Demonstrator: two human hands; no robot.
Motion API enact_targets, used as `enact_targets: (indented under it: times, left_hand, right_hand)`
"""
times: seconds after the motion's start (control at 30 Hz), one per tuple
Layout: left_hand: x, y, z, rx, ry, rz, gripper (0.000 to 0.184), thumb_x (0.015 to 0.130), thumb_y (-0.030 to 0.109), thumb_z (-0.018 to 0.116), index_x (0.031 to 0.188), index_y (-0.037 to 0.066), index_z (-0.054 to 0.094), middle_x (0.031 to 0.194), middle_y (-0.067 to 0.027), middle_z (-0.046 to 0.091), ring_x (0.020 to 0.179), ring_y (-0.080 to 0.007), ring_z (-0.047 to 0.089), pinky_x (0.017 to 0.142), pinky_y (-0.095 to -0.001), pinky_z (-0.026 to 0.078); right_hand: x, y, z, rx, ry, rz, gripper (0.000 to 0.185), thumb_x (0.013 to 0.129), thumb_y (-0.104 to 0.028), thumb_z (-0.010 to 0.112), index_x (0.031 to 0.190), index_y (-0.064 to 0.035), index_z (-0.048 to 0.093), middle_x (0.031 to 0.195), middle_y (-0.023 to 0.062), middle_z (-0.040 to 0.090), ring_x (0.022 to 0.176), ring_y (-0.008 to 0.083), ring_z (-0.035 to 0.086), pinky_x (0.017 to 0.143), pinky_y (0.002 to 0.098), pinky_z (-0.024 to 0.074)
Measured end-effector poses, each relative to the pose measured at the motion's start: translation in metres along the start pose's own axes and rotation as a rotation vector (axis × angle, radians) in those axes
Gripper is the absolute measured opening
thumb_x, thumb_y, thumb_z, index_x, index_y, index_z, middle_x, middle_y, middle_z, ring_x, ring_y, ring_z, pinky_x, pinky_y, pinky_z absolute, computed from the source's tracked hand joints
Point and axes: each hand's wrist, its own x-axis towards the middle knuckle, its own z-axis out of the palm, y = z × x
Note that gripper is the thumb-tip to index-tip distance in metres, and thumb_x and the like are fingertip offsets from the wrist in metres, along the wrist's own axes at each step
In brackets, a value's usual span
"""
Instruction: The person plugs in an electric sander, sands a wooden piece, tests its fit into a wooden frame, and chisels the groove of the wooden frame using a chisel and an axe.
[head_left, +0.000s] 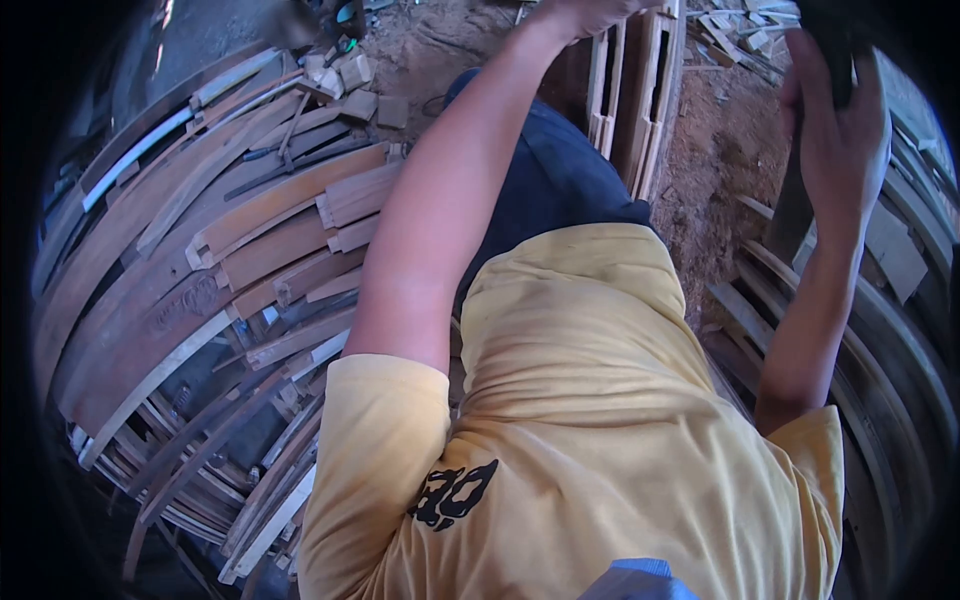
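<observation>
My left hand [598, 14] is at the top edge of the head view, partly cut off. Its fingers close over the upper end of a slotted wooden piece [647, 100]. Beside that stands another slotted wooden strip [605, 85], with long narrow mortises along its edge. My right hand [843, 140] is raised at the upper right, thumb and fingers around a dark object [832, 45]. The object runs into the dark rim of the view, so its kind cannot be made out.
Stacked boards [280, 235] and cut timber fill the left side. Small wood blocks [375, 108] lie above them. Sawdust-covered ground [705, 150] stretches between the slotted pieces and my right arm. More long planks [880, 330] lie at the right, with offcuts [745, 35] at the top.
</observation>
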Motion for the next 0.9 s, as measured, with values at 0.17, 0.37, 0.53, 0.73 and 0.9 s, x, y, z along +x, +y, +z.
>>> enact_targets:
  times: [0.17,0.37,0.53,0.73,0.9]
  left_hand:
    - [-0.002,0.015,0.005,0.225,0.057,0.075,0.017,0.093,0.011,0.076,0.109,0.007,0.072,0.099,0.0012,0.071,0.094,-0.0118,0.065,0.084,-0.0333,0.053]
    - [-0.011,-0.004,-0.002,0.16,0.074,0.054,0.02,0.092,0.005,0.075,0.112,0.006,0.071,0.103,0.0009,0.071,0.092,-0.0113,0.066,0.082,-0.034,0.055]
    - [-0.008,-0.006,0.01,0.1,0.075,0.053,0.03,0.091,0.003,0.075,0.121,0.004,0.07,0.113,-0.0009,0.072,0.103,-0.0122,0.066,0.091,-0.0319,0.054]
    - [-0.008,-0.003,0.006,0.173,0.065,0.095,0.02,0.092,0.006,0.074,0.112,0.006,0.074,0.106,0.0,0.074,0.098,-0.0127,0.067,0.089,-0.0329,0.055]
    - [-0.006,0.018,0.018,0.185,0.122,0.206,0.029,0.091,0.007,0.076,0.12,0.005,0.073,0.112,-0.0019,0.075,0.104,-0.0135,0.067,0.093,-0.0321,0.054]
  right_hand:
    - [0.03,-0.007,0.006,0.013,0.097,-0.417,0.048,0.098,-0.027,0.073,0.133,0.0021,0.058,0.11,0.021,0.072,0.099,0.032,0.071,0.087,0.0398,0.0539]
    - [0.021,-0.004,0.018,-0.157,-0.01,-0.464,0.037,0.098,-0.025,0.07,0.123,0.0016,0.061,0.101,0.026,0.071,0.089,0.0462,0.07,0.073,0.0493,0.0544]
    - [0.012,-0.006,0.007,-0.334,-0.191,-0.317,0.035,0.095,-0.021,0.072,0.121,0.0007,0.062,0.094,0.0267,0.071,0.086,0.0456,0.07,0.072,0.0491,0.0544]
    - [0.002,-0.009,0.014,-0.172,0.131,-0.419,0.037,0.095,-0.021,0.073,0.122,0.0011,0.062,0.098,0.0251,0.073,0.089,0.0424,0.073,0.076,0.0443,0.0557]
    - [-0.001,-0.04,0.011,-0.357,-0.111,-0.277,0.037,0.096,-0.023,0.07,0.122,0.0026,0.063,0.096,0.0274,0.071,0.087,0.0433,0.072,0.075,0.0478,0.0546]
